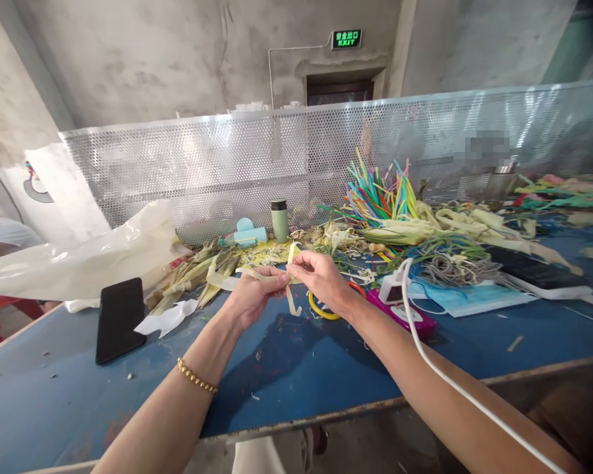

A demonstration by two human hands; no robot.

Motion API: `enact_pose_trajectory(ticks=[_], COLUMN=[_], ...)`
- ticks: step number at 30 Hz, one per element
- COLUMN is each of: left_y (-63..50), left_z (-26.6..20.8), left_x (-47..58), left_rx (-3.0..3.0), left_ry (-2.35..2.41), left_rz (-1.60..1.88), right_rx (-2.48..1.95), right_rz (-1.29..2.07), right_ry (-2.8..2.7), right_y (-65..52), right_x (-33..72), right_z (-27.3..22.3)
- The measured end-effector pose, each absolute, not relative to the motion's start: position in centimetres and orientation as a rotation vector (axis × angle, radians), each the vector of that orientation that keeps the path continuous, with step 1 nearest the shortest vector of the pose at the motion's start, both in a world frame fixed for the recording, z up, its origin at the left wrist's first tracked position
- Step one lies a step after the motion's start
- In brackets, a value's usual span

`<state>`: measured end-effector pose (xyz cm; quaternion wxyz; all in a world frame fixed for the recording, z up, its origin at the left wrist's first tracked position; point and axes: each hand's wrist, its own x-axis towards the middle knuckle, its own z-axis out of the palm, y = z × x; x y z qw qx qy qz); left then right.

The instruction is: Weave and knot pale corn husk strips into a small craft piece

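Note:
Over the middle of the table, my left hand (257, 297) pinches pale cream-green strips (293, 304) that look like husk. Close beside it, my right hand (320, 273) is closed on the same strips, its fingertips almost meeting the left ones. One strip end sticks up between the fingers, another hangs below them, and a longer pale piece (221, 282) trails out to the left. How the strips cross is hidden by the fingers. Under the right wrist lies a tool with a yellow looped handle (322, 311), partly covered.
A black phone (121, 321) and white paper scrap (167, 318) lie left, near dry husks (190, 273) and a plastic bag (123, 243). Behind stand a green tumbler (279, 220) and colourful stems (378, 197). Right are a magenta power strip (420, 324), white cable (425, 359) and blue mask (479, 299).

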<state>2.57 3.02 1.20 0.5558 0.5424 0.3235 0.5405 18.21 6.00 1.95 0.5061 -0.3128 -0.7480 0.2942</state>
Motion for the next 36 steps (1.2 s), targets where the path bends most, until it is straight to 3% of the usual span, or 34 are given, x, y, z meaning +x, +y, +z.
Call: enact_pose_trajectory(ticks=[30, 33, 36], left_y=[2.54, 2.76, 3.15], left_z=[1.62, 1.47, 1.32], left_x=[2.4, 2.27, 2.04], left_rx=[1.322, 1.313, 1.252], left_ry=[0.702, 0.704, 0.713], left_rz=[1.14, 1.185, 1.29], right_rx=[-0.841, -0.878, -0.882], right_rz=[0.685, 0.533, 0.052], right_ry=[-1.735, -1.758, -1.734], right_y=[5.79, 6.12, 6.16], right_x=[17.99, 18.31, 18.81], right_z=[1.94, 1.87, 2.03])
